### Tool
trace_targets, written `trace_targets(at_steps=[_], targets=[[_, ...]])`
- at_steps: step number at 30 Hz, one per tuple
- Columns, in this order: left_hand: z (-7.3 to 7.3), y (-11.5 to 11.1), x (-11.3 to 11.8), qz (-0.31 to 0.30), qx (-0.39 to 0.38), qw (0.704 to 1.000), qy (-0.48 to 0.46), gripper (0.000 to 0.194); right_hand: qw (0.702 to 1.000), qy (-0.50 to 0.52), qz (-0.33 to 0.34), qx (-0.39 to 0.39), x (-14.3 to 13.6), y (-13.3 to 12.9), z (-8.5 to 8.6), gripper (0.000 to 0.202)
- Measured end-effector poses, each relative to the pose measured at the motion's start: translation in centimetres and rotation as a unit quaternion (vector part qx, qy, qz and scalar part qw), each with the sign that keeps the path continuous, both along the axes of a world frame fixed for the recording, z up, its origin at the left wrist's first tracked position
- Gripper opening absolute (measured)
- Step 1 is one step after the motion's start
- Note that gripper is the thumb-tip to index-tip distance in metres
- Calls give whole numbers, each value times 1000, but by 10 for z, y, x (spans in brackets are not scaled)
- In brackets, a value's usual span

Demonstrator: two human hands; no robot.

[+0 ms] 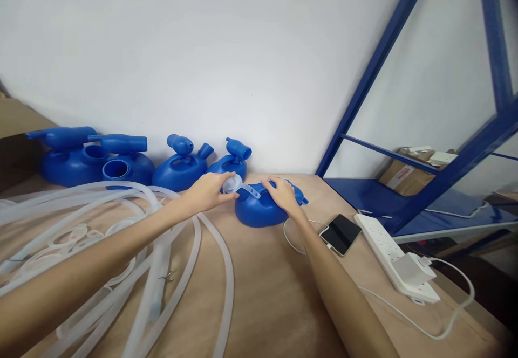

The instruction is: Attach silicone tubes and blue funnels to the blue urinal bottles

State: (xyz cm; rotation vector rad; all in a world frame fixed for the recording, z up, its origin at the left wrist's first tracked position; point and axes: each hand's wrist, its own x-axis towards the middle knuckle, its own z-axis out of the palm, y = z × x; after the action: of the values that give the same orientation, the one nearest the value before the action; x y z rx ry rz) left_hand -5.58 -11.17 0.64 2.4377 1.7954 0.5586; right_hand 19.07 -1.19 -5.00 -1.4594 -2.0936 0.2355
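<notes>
My left hand (216,190) is closed on a translucent plastic cap (232,184), pinched between thumb and fingers. A perforated strap (251,191) runs from the cap toward a blue plastic urinal bottle (259,212) that stands on the table. On top of that bottle, my right hand (281,192) grips it near the handle with bent fingers. A blue spouted piece (298,192) sticks out past the right hand, partly hidden by it. Whether the strap is fastened to the bottle I cannot tell.
Along the wall stand several more blue bottles (178,174) with spouted pieces on top. Coiled translucent tubes (229,288) and loose clear caps (76,234) cover the left side. To the right lie a phone (341,234), a power strip (380,245) and cables beside a blue shelf (372,191).
</notes>
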Motion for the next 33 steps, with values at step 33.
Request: trace_targets(at_steps=[33], targets=[[-93,21,6,-26,258,965,-21,81,1000,7,15,-17,0,-6,5,37]])
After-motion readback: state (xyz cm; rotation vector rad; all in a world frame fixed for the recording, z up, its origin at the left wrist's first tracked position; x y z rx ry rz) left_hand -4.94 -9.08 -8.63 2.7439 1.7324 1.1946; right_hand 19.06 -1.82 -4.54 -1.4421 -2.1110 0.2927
